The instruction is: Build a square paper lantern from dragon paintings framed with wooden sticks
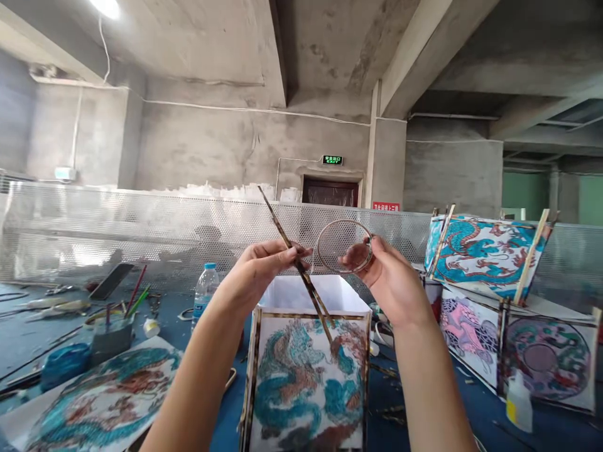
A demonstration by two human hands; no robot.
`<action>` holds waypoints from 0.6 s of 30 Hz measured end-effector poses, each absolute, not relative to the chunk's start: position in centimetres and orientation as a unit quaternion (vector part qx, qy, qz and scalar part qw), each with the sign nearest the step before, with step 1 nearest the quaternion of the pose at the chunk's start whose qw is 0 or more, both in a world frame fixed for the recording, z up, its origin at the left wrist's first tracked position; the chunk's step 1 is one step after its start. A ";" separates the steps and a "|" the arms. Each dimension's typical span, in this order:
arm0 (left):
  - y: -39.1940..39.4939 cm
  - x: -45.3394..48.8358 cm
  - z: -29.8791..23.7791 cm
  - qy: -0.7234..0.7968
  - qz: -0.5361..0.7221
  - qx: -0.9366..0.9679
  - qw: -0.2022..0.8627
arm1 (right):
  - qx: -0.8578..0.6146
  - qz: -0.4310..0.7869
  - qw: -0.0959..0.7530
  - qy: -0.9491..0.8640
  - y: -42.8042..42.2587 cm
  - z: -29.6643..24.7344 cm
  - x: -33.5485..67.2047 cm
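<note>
Two thin mottled brown sticks (311,285), crossing near their lower part, are pinched in my left hand (273,263). Their lower ends overlap the top edge of a paper lantern box (308,376) painted with a teal and brown dragon and edged with dark strips. My right hand (389,273) grips the right side of a round coil of thin wire (343,221), held up beside the sticks. A loose end of the wire runs down toward my left fingers; whether they touch it I cannot tell. The box stands upright below both hands, its white inside showing.
Painted lanterns (485,251) are stacked at the right, with a small glue bottle (519,402) before them. On the left are a dragon painting (108,402), a blue paint jar (65,367), a brush cup (110,336), a phone (112,280) and a water bottle (207,285). A perforated metal screen (117,232) stands behind.
</note>
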State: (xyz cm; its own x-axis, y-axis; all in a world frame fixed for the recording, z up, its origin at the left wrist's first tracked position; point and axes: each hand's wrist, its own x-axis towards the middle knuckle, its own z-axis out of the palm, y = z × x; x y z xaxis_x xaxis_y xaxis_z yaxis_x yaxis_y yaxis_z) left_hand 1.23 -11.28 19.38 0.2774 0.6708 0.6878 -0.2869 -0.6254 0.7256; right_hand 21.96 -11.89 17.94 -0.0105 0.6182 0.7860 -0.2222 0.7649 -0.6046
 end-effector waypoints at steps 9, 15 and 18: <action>-11.6 1.8 18.9 0.134 0.448 0.739 0.485 | -0.168 0.070 0.699 -0.692 -13.5 18.0 22.3; -12.5 2.3 19.2 0.157 0.395 0.746 0.513 | -0.157 0.036 0.699 -0.697 -13.3 17.8 21.9; -12.5 2.2 19.3 0.164 0.400 0.742 0.512 | -0.168 0.005 0.699 -0.695 -13.2 17.8 21.9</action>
State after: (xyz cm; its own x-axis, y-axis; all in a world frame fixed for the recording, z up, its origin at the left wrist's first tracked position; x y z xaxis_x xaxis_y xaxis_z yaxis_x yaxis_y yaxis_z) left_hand 2.23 -12.53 19.29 0.6266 0.6532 0.4251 -0.1659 -0.4211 0.8917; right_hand 21.90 -13.17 17.78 0.0327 0.2398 0.9703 0.2265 0.9438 -0.2409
